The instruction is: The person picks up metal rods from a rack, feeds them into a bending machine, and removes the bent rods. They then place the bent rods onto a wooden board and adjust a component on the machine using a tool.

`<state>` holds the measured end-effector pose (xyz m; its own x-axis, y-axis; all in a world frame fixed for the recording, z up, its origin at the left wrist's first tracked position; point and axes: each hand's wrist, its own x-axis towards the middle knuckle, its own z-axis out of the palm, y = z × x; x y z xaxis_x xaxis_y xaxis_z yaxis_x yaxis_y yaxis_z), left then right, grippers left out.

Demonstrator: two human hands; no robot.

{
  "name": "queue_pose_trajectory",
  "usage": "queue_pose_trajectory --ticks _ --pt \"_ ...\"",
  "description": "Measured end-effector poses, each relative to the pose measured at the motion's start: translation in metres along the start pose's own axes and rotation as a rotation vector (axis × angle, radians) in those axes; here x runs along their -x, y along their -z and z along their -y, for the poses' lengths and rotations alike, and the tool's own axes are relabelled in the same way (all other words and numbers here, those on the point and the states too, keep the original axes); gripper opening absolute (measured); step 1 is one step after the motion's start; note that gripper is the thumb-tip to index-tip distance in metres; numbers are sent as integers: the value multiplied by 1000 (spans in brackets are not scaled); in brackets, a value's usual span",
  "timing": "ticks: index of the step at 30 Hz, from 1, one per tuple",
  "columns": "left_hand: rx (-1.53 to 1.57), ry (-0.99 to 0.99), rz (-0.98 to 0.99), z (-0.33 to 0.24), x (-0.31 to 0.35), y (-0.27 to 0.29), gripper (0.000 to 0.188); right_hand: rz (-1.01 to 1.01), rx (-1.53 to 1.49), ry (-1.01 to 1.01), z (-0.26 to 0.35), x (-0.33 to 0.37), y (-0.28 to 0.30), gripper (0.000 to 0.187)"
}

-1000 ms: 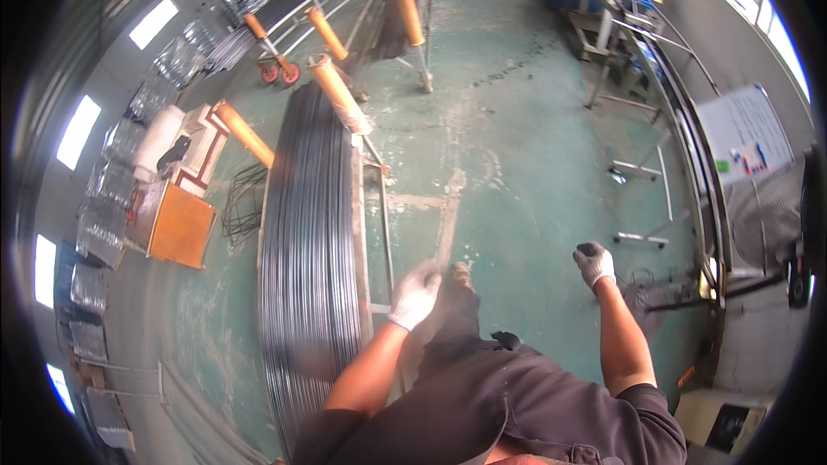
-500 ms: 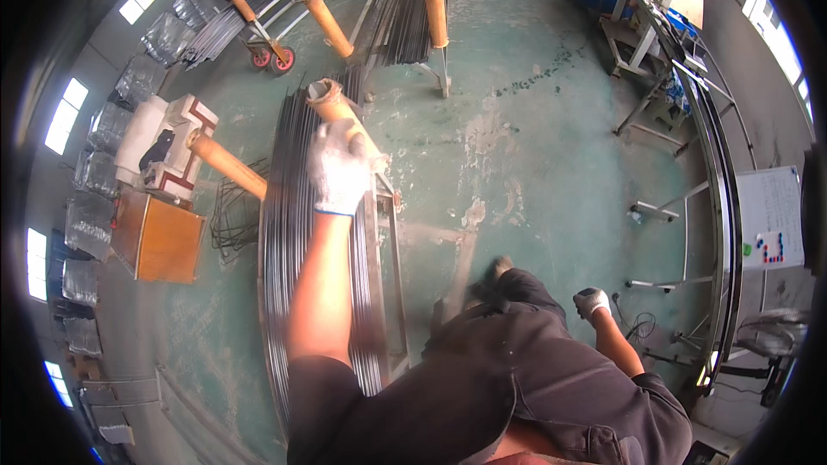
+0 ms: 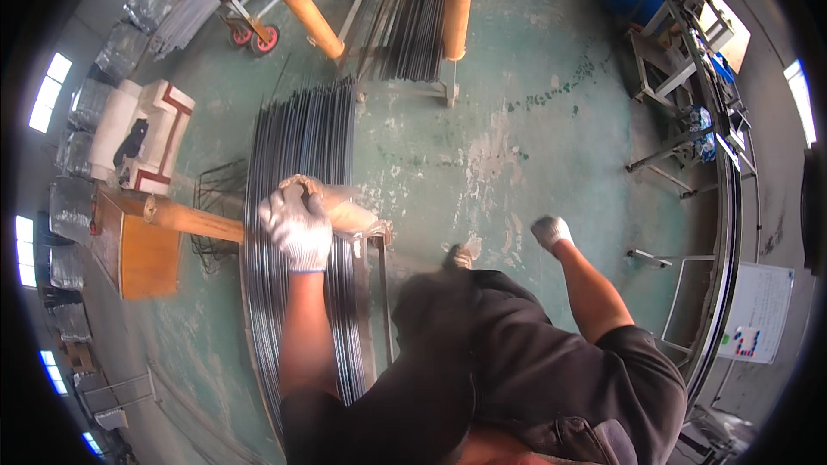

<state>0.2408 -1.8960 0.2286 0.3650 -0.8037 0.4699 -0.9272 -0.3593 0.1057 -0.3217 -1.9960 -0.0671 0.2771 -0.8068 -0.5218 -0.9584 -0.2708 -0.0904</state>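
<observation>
My left hand [image 3: 297, 231], in a white knit glove, is at the open upper end of a brown cardboard tube [image 3: 349, 211]. Its fingers are curled at the rim and look closed on it, though the palm side is hidden. The tube slants up from the side of a rack beneath my left arm. Long thin dark metal bars [image 3: 301, 133] lie bundled along that rack, below the hand. Out to the right, my right hand [image 3: 551, 232], also gloved, hangs over the green floor with its fingers curled in. No object shows in it.
Another cardboard tube [image 3: 194, 220] stands on the rack's left side, near a wooden cabinet [image 3: 148, 254]. Ahead are a second rack of bars [image 3: 418, 26] and an upright tube [image 3: 457, 13]. A long metal bench [image 3: 732, 232] and a whiteboard [image 3: 762, 310] line the right.
I have moved forward along the rack. My left hand has shifted to the tube's upper end. My right arm has swung forward from beside my body.
</observation>
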Motion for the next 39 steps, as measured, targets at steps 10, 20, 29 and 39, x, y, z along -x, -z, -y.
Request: queue_pose_trajectory --ticks 10,20,29,39 --pt "-4 191 -448 -20 23 -69 24 -201 -540 -26 186 -281 236 39" --pt "-273 303 -323 -31 39 -69 47 86 -447 -320 189 -527 258 62" --pt "-405 1019 -141 -153 -11 -60 42 7 -624 -493 207 -659 243 87" --pt "399 1452 -95 -205 -114 -146 29 57 -286 -9 177 -658 249 51"
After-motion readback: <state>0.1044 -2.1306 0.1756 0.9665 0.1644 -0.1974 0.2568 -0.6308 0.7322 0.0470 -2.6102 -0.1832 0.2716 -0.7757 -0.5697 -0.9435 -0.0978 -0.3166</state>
